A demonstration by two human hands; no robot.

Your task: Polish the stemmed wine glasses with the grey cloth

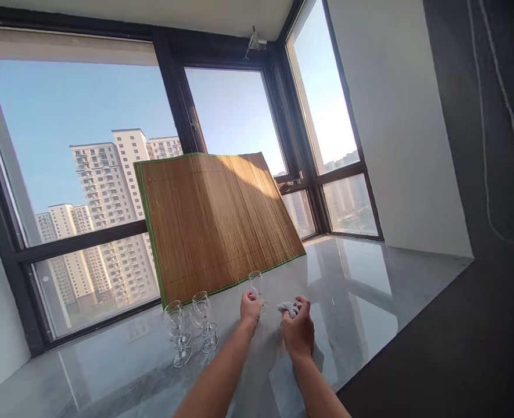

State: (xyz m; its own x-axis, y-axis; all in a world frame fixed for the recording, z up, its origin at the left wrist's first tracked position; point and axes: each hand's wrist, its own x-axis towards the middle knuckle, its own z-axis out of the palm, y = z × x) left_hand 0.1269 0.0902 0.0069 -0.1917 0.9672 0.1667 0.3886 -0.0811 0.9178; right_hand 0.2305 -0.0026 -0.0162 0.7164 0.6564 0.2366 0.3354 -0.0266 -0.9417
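Note:
My left hand (250, 310) is closed round the stem of a clear wine glass (257, 283) that stands on the glossy grey sill (361, 290). Just to its right, my right hand (299, 332) is closed on a small crumpled grey cloth (288, 307) pressed to the sill. Left of my hands, several more clear wine glasses (191, 325) stand in a cluster.
A bamboo mat with a green edge (215, 220) leans against the window frame behind the glasses. Large windows (82, 174) wrap round the far side and the corner. A white wall (400, 128) rises at the right, and a dark floor (457, 348) drops off below the sill's near edge.

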